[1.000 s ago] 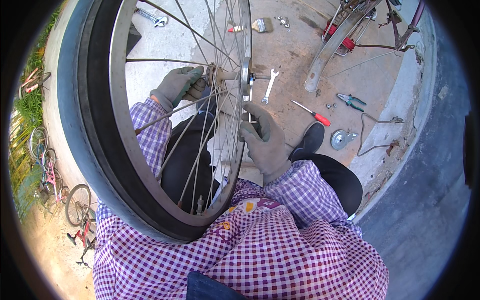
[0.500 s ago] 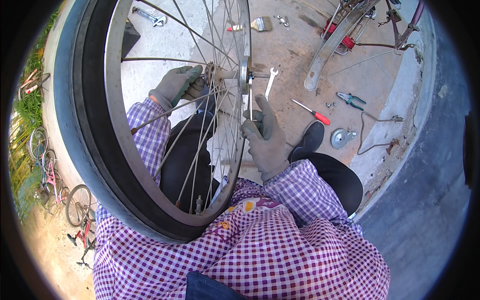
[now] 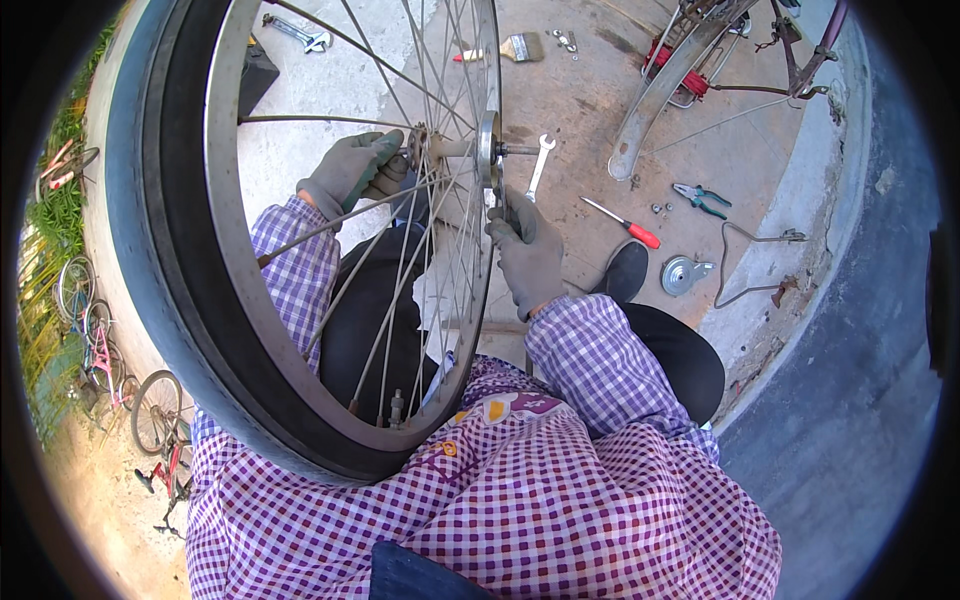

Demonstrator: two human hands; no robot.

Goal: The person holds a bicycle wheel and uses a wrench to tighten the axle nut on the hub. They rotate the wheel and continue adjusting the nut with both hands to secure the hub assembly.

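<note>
A bicycle wheel (image 3: 165,250) stands upright before me, its lower edge against my checked apron. Its hub (image 3: 455,149) runs crosswise behind the spokes, with a round metal drum (image 3: 488,150) on the right and the threaded axle (image 3: 522,150) sticking out. At the hub's left end, my gloved left hand (image 3: 350,172) pinches the axle end, partly hidden by its fingers. My gloved right hand (image 3: 530,255) is closed just below the drum on a thin metal tool (image 3: 500,192), seen edge-on and mostly hidden; it looks like a wrench.
An open-end wrench (image 3: 541,165), red-handled screwdriver (image 3: 625,225), pliers (image 3: 703,200) and round metal cover (image 3: 684,275) lie on the right. Farther off are a paintbrush (image 3: 520,47), adjustable wrench (image 3: 302,36) and bicycle mudguard (image 3: 640,120).
My right hand has shifted slightly up toward the hub, its fingers closing more around the thin tool. The wheel has moved slightly left; my left hand stays at the axle end.
</note>
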